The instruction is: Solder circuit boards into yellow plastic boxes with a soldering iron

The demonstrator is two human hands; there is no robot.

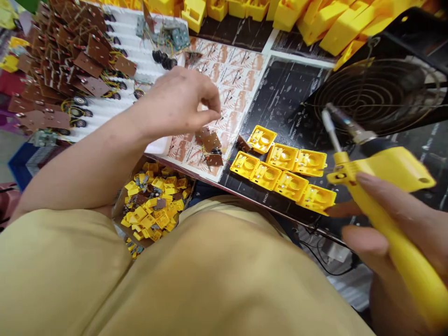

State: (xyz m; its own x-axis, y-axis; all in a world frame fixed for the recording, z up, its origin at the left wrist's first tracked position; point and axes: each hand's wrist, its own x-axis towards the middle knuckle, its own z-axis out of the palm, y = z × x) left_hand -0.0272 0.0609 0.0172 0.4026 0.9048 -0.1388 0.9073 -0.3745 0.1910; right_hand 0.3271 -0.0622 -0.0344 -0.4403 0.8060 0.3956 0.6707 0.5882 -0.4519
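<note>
My right hand [392,233] is wrapped round the yellow handle of a soldering iron [381,182], whose metal tip [331,123] points up and away. Just left of it, several open yellow plastic housings [283,168] lie in two rows on the black mat. My left hand [178,102] hovers over the bench with fingertips pinched together above small brown circuit boards with wires [212,147]; what the fingers pinch is too small to make out.
A heap of brown circuit boards with wires and small speakers [70,60] covers a white tray at the left. Below the bench edge a box of small yellow parts [154,205] sits. More yellow housings [315,18] are piled at the back. A black fan grille [374,93] stands at the right.
</note>
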